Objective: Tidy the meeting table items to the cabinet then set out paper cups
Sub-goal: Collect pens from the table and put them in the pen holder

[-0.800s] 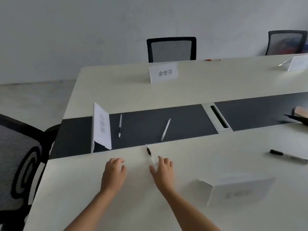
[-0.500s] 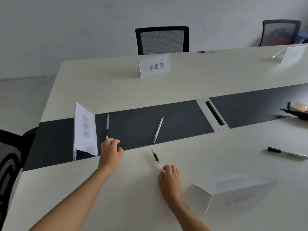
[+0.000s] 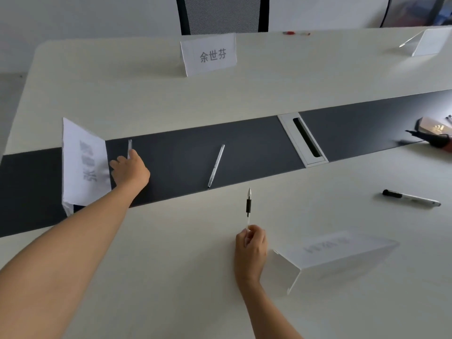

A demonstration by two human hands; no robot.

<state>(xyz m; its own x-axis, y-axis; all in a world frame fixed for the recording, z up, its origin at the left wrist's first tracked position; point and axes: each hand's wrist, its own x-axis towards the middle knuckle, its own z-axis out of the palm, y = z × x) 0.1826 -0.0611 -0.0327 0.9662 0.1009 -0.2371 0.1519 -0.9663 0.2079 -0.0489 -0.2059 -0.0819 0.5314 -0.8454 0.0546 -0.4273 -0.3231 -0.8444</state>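
Note:
My right hand (image 3: pixel 250 250) pinches the back end of a clear pen with a black grip (image 3: pixel 248 206), its tip pointing away from me over the white table (image 3: pixel 171 265). My left hand (image 3: pixel 129 170) reaches onto the dark centre strip (image 3: pixel 244 148) and its fingers close around the lower end of a second pen (image 3: pixel 129 148). A third silver pen (image 3: pixel 216 166) lies loose on the strip between my hands. A black-capped marker (image 3: pixel 411 198) lies at the right. No cabinet or paper cups are in view.
Folded name cards stand by my left hand (image 3: pixel 83 162), near my right hand (image 3: pixel 335 253), at the far middle (image 3: pixel 210 55) and far right (image 3: pixel 430 42). A cable slot (image 3: pixel 305 140) sits in the strip. A black chair (image 3: pixel 220 13) stands behind the table. Dark objects (image 3: pixel 433 138) lie at the right edge.
My left hand moved forward from the table edge onto the dark strip and reached the pen there. My right hand closed on the near pen's end and turned it to point away.

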